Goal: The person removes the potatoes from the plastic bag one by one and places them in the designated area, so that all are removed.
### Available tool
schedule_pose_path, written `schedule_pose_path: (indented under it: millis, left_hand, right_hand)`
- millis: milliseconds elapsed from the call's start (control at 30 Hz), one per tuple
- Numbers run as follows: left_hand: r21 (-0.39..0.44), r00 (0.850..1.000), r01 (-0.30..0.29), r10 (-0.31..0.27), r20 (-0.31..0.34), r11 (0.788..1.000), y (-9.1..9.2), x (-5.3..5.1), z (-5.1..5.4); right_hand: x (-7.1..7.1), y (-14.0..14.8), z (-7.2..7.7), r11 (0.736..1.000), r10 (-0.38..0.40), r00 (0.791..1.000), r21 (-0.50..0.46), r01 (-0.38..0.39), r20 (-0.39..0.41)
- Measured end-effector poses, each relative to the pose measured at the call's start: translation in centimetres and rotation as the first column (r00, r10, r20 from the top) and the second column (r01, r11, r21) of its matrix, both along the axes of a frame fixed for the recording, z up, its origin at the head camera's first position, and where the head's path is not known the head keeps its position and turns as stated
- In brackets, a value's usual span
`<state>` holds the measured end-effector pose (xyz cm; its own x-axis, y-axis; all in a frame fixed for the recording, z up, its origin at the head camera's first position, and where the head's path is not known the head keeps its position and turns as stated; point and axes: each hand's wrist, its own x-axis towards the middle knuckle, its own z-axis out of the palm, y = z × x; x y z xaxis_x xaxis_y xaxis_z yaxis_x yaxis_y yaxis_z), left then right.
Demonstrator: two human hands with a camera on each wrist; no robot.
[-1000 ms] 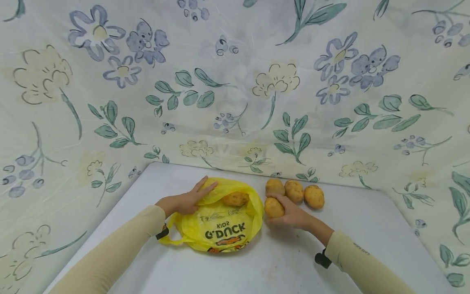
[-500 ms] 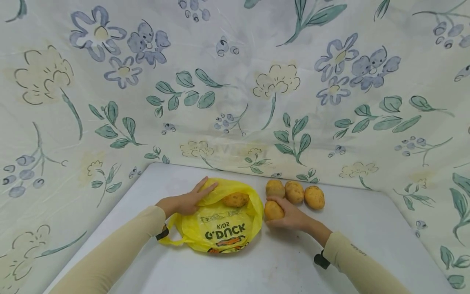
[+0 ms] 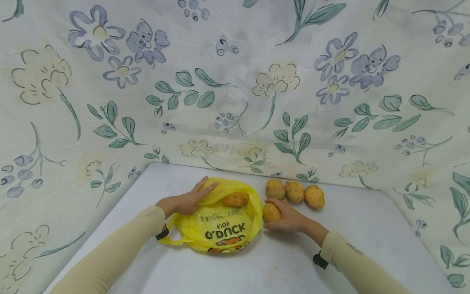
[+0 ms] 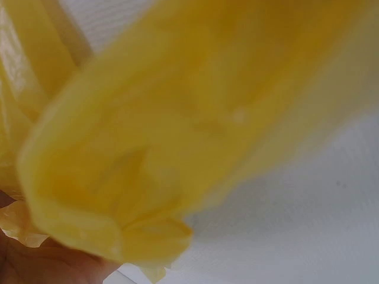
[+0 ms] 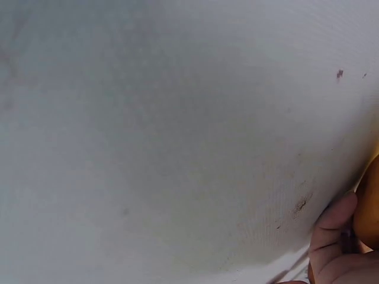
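A yellow plastic bag (image 3: 220, 237) with printed lettering lies on the table, its mouth facing up and a potato (image 3: 236, 199) showing inside. My left hand (image 3: 188, 201) rests on the bag's left rim with its visible fingers extended; folds of yellow plastic hide part of it in the left wrist view. Just right of the bag, my right hand (image 3: 288, 217) grips another potato (image 3: 271, 213), thumb on the near side and fingers on the far side. That potato is close to the bag's right edge. The right wrist view catches only the thumb (image 5: 336, 216) against the potato's side.
Behind the right hand, three potatoes sit in a row: the left one (image 3: 275, 189), the middle one (image 3: 294, 192) and the right one (image 3: 314, 197). White table (image 3: 205, 273) surrounds them. A flowered cloth (image 3: 235, 102) hangs at the back and sides.
My right hand has shifted slightly left and toward me with the potato, away from the row behind. The left hand and bag look unmoved.
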<state>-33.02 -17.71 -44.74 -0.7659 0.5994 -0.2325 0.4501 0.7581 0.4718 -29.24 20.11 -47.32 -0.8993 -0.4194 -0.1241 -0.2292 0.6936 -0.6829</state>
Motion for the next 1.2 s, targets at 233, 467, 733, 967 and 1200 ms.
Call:
schedule_pose_path:
  millis: [233,467,733,967,1200]
  left_hand:
    - [0.002,1.000,-0.011,0.011,-0.004,1.000,0.0,0.1,0.0]
    - [0.024,1.000,-0.011,0.011,0.004,1.000,0.0,0.3,0.2]
    - [0.005,1.000,-0.014,0.014,0.003,1.000,0.0,0.0,0.1]
    - [0.020,1.000,-0.026,0.026,0.014,0.999,-0.1,-0.4,0.2]
    - [0.016,0.999,-0.026,0.025,0.036,1.000,0.3,0.0,0.2]
  right_hand:
    - [0.1,0.0,0.3,1.000,-0.011,1.000,-0.001,0.011,0.020]
    - [0.4,0.1,0.4,1.000,0.009,1.000,0.005,-0.009,0.014]
    - [0.6,0.0,0.9,1.000,-0.003,0.999,0.025,0.003,0.039]
    - [0.5,-0.3,0.9,0.999,-0.029,0.998,0.024,0.027,0.057]
    - [1.0,-0.2,0.9,0.999,-0.034,0.997,0.022,0.032,0.065]
